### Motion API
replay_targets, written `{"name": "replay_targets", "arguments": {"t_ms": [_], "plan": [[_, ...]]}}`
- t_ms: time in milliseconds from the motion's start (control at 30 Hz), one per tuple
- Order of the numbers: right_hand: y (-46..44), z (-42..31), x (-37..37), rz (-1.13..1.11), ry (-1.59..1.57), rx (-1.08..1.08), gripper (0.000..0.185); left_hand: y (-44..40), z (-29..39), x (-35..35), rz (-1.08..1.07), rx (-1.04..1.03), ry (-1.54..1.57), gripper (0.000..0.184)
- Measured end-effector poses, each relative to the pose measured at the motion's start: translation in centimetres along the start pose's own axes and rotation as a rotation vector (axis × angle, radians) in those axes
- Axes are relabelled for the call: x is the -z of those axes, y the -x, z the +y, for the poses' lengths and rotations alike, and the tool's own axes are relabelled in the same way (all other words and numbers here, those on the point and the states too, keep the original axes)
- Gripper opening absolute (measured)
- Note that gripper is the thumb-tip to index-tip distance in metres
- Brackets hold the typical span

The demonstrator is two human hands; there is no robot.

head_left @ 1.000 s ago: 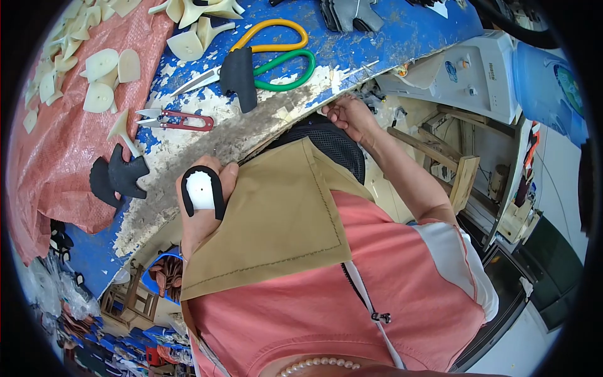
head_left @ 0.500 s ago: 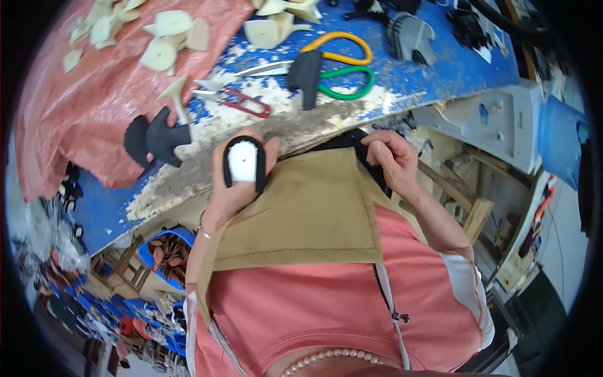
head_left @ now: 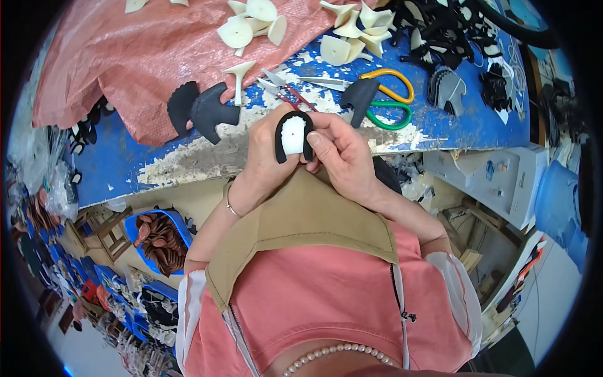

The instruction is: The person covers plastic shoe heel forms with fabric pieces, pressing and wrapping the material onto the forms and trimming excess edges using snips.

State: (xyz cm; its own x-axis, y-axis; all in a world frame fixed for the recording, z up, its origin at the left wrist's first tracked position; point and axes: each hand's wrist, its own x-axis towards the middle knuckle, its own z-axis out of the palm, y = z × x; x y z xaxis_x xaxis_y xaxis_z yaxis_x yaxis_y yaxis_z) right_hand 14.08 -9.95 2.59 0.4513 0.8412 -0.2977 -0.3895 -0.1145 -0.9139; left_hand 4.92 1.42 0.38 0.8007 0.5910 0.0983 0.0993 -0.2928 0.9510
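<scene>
In front of my chest is a shoe heel [head_left: 293, 135] with its white top face towards me, edged by a black covering. My left hand [head_left: 259, 151] is closed around the heel from the left. On the other side, my right hand [head_left: 347, 154] pinches the black edge between thumb and fingers. Just beyond lie small red-handled snips [head_left: 295, 97] and large scissors [head_left: 396, 116] with one yellow and one green handle. A black cut piece [head_left: 359, 100] lies over the scissors. Two more black pieces [head_left: 213, 113] are by a bare cream heel [head_left: 239, 81] at the left.
Cream heels [head_left: 251, 25] lie in groups on a pink plastic sheet [head_left: 144, 56] and the worn blue table [head_left: 113, 179]. Black heels [head_left: 433, 38] are piled at the back right. A blue bin [head_left: 182, 226] with brown pieces stands below left; a white water dispenser [head_left: 496, 182] is at the right.
My right hand has come in from the right and now grips the heel's black edge. My left hand and the heel appear further right. The view has shifted, and the apron has folded.
</scene>
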Motion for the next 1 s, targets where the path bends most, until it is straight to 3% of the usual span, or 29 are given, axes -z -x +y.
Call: {"name": "replay_targets", "arguments": {"t_ms": [67, 233, 400, 533, 733, 867, 933, 967, 1000], "plan": [[-0.2, -0.1, -0.2, -0.013, 0.004, 0.024, 0.028, -0.2, 0.1, 0.2, 0.006, 0.001, -0.019, 0.012], [-0.4, -0.9, 0.5, -0.031, -0.071, -0.01, 0.034, -0.9, 1.1, 0.8, 0.181, -0.242, -0.262, 0.008], [-1.0, -0.6, 1.4, -0.051, 0.065, 0.051, 0.037, 1.0, 2.2, 3.6, 0.061, -0.04, -0.08, 0.006], [-1.1, 0.3, 1.2, -0.09, 0.112, 0.07, 0.038, 1.8, 2.0, 2.9, -0.1, 0.276, 0.085, 0.017], [-1.1, 0.6, 1.4, -0.071, 0.153, 0.096, 0.036, 2.3, 2.0, 2.1, -0.097, 0.36, 0.202, 0.021], [-0.9, -1.1, 0.5, -0.039, 0.194, -0.042, 0.033, 2.4, 2.8, 2.7, -0.16, 0.36, 0.114, 0.025], [-0.6, -1.9, 0.3, -0.05, 0.222, 0.014, 0.032, 2.7, 3.7, 3.9, -0.219, 0.369, 0.187, 0.027], [-0.3, -2.2, 0.2, -0.064, 0.242, 0.064, 0.032, 3.3, 2.8, 4.2, -0.223, 0.363, 0.194, 0.027], [-0.2, -2.5, 0.2, -0.077, 0.262, 0.118, 0.032, 4.0, 1.2, 4.3, -0.138, 0.216, 0.37, 0.023]]}}
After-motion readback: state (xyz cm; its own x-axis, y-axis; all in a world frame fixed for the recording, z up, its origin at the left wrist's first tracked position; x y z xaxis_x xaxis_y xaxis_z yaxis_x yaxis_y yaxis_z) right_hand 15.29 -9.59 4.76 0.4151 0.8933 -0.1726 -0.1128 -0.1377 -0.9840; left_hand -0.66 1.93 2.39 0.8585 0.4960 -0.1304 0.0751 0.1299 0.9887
